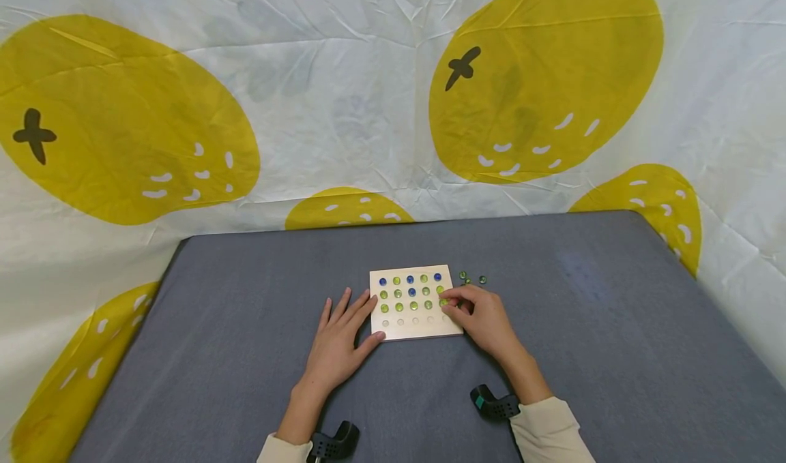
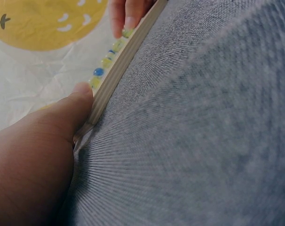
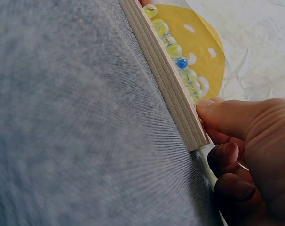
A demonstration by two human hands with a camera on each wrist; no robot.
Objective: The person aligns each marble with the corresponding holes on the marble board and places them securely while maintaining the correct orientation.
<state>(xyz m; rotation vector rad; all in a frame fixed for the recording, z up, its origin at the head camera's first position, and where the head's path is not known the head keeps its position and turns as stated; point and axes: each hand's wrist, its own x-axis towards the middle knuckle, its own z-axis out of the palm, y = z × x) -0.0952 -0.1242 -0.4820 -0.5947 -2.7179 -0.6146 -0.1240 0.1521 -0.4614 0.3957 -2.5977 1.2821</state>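
Observation:
A pale wooden board (image 1: 424, 328) with rows of round hollows lies on the grey cloth. Green glass marbles (image 1: 414, 305) and a few blue marbles (image 1: 410, 279) fill its upper three rows; the front row shows bare hollows. Fingers spread, my left hand (image 1: 339, 344) steadies the board's left side, thumb at the near left corner. At the right edge, the thumb and index finger of my right hand (image 1: 482, 318) pinch a green marble (image 1: 443, 302) at the end of the third row. In the right wrist view the right hand's (image 3: 255, 141) other fingers are curled beside the board's corner.
Several loose green marbles (image 1: 482, 279) lie on the cloth just past the board's far right corner. The grey table (image 1: 258, 265) reaches back to a white hanging sheet (image 1: 344, 108) with yellow fruit prints. Black wrist bands (image 1: 491, 403) sit on both wrists.

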